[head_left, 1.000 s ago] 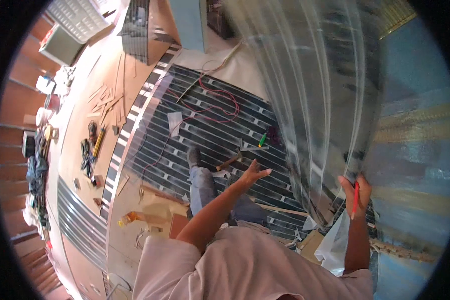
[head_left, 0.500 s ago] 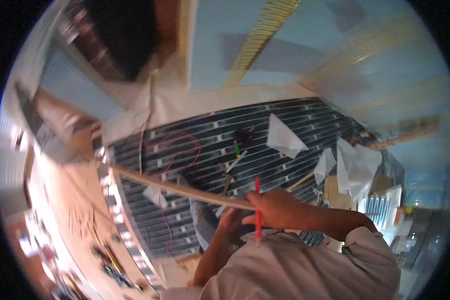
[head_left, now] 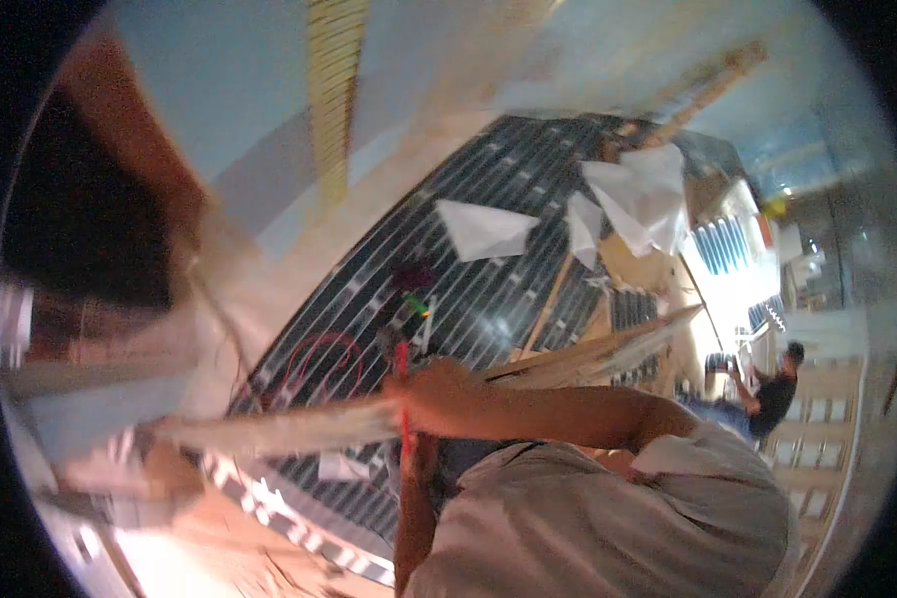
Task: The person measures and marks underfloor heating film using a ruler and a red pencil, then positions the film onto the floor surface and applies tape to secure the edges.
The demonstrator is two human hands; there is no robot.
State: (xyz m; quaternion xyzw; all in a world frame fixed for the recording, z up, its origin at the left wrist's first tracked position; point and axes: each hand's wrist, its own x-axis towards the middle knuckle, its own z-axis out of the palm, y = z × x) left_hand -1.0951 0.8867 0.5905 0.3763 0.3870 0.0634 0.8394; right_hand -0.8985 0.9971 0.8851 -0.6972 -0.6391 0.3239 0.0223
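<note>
A long, pale wooden strip [head_left: 299, 427] crosses in front of me, tilted up toward the right and blurred by motion. My right hand [head_left: 437, 391] is closed at the strip, its fingers also wrapped round a slim red stick [head_left: 403, 399], which looks like a pencil and stands nearly upright. Just below it is my left hand [head_left: 419, 458], close under the strip. Its fingers are mostly hidden behind my right hand and wrist, so its grip does not show.
Dark striped sheeting [head_left: 369, 254] covers the floor, with white sheets [head_left: 488, 231], red wire [head_left: 319, 349] and a small green-and-orange object [head_left: 419, 304] on it. Another person [head_left: 772, 394] is at the far right. A dark opening [head_left: 90, 209] lies at the left.
My view has swung to the right, bringing the other person into sight. The wooden strip now also extends to the right of my hands. The red stick stays in my right hand.
</note>
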